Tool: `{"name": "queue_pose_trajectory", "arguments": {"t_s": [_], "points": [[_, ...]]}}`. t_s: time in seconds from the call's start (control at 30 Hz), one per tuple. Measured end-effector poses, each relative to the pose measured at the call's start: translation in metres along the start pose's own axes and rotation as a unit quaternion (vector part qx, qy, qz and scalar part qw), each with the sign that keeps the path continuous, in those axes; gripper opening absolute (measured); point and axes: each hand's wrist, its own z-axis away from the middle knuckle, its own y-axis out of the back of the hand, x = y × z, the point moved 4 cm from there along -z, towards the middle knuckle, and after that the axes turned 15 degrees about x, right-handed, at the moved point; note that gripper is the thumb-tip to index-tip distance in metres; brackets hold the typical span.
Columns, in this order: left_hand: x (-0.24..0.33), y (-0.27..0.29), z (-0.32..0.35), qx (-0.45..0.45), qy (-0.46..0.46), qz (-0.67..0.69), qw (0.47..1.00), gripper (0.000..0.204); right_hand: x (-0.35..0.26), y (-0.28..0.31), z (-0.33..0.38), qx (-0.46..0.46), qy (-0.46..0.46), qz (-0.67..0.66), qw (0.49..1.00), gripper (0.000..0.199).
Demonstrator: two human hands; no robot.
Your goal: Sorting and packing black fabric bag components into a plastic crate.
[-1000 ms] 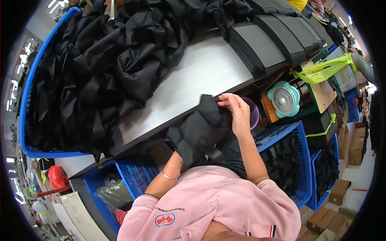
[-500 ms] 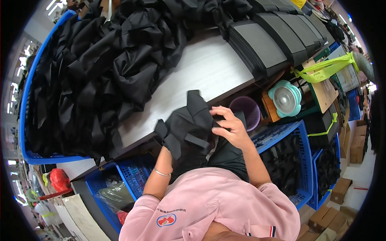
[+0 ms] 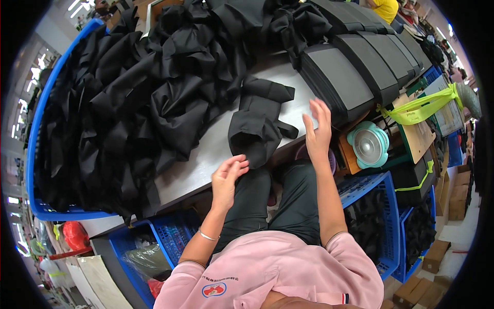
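Observation:
A black fabric bag (image 3: pixel 254 118) lies on the white tabletop, its short strap sticking out on the right and its near end reaching the table's front edge. Beside that near end is my left hand (image 3: pixel 226 177), fingers loosely bent and fingertips at the cloth; whether they touch it is hard to see. My right hand (image 3: pixel 319 129) is raised to the right of the bag, holding nothing, with its fingers stretched out. A big heap of black fabric pieces (image 3: pixel 123 113) fills the left side, right up against the bag.
A blue crate (image 3: pixel 35 154) rims the heap. Stacks of flat black panels (image 3: pixel 337 77) stand at the back right. A small turquoise fan (image 3: pixel 368 145) sits right of the table, near a yellow-green strap (image 3: pixel 422 108). Blue baskets (image 3: pixel 388 221) flank my legs.
The bag has gone from my hands above my lap onto the tabletop. My right hand has let go and moved up and right; my left has come out from behind the cloth.

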Motion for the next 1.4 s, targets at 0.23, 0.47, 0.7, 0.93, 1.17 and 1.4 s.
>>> {"name": "queue_pose_trajectory", "arguments": {"t_s": [0.23,0.47,0.7,0.93,1.17,1.4], "points": [[0.017,-0.019,-0.077,0.024,-0.044,0.107,0.993,0.036,0.025,-0.008,0.111,-0.132,-0.414,-0.246,0.866,0.028],[-0.007,-0.074,-0.08,-0.148,0.241,0.177,0.943,0.034,0.03,-0.026,0.102,-0.12,-0.64,-0.474,0.593,0.037],[-0.032,-0.078,-0.102,-0.348,0.296,0.261,0.851,0.033,0.033,-0.019,0.083,-0.104,-0.565,-0.403,0.713,0.036],[-0.012,-0.108,-0.085,-0.197,0.332,0.2,0.901,0.031,0.043,-0.026,0.089,-0.081,-0.397,-0.202,0.892,0.031],[-0.032,-0.116,-0.083,-0.362,0.352,0.144,0.851,0.024,0.043,-0.027,0.093,-0.105,-0.421,-0.225,0.872,0.027],[-0.011,-0.14,-0.07,-0.266,0.2,-0.008,0.943,0.03,0.03,-0.028,0.08,-0.12,-0.259,-0.008,0.958,0.029]]}}
